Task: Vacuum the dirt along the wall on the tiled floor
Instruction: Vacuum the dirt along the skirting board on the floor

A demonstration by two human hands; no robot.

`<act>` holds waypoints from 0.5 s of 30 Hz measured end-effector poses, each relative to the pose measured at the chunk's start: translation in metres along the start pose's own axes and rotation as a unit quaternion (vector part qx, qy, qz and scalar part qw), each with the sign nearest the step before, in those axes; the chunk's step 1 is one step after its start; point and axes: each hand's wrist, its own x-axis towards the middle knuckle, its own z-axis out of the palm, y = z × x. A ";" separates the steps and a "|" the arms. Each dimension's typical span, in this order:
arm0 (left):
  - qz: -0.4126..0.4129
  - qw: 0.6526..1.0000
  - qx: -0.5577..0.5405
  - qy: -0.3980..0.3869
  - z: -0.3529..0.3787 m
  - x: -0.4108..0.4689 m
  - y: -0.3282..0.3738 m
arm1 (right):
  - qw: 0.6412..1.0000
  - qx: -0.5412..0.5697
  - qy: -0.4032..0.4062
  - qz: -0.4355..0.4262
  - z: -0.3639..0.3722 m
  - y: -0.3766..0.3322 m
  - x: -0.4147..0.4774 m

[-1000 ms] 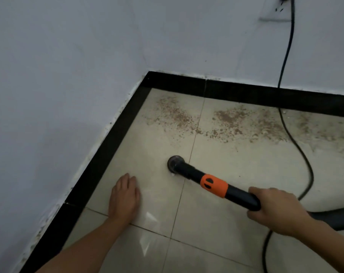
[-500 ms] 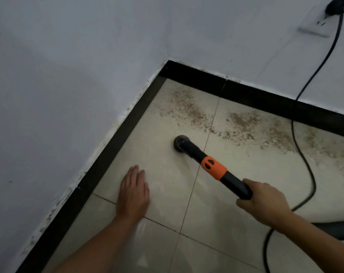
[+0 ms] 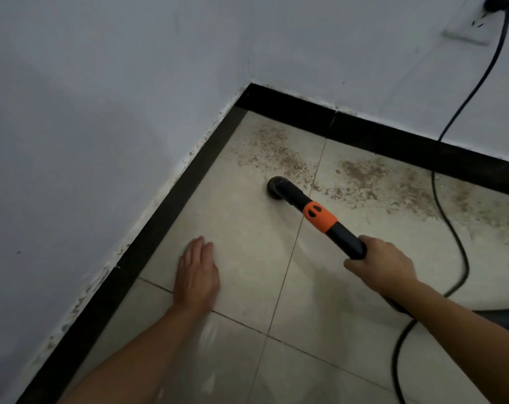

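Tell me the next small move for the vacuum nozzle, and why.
Probably push the vacuum nozzle forward into the dirt: its mouth sits at the near edge of the brown patch by the black baseboard, and the right hand grips the wand.

a black, orange-banded vacuum tube (image 3: 319, 217) is held tilted, its round nozzle (image 3: 276, 188) set on the beige tiled floor (image 3: 241, 228). brown dirt (image 3: 361, 174) is scattered just beyond the nozzle, along the black skirting (image 3: 393, 138) of the white wall (image 3: 364, 53).

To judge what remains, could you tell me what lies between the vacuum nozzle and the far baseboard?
The head view shows scattered brown dirt on the tile between the vacuum nozzle and the far baseboard.
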 end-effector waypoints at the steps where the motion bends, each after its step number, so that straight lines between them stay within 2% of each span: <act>1: -0.001 1.000 0.005 0.000 -0.002 0.004 0.001 | 1.000 0.021 0.000 0.007 -0.001 -0.004 0.005; 6: 0.010 1.000 0.011 0.005 -0.007 0.028 0.003 | 0.994 0.105 -0.044 0.004 0.010 0.007 -0.013; 9: 0.011 1.000 0.010 0.015 -0.003 0.048 0.007 | 0.987 0.161 -0.011 0.004 0.000 0.018 -0.010; 11: 0.003 1.000 0.002 0.029 0.003 0.064 0.013 | 0.987 0.158 0.012 -0.006 -0.007 0.014 0.002; 15: -0.032 0.999 -0.003 0.041 0.017 0.087 0.025 | 0.983 0.182 0.004 -0.001 -0.016 -0.006 0.044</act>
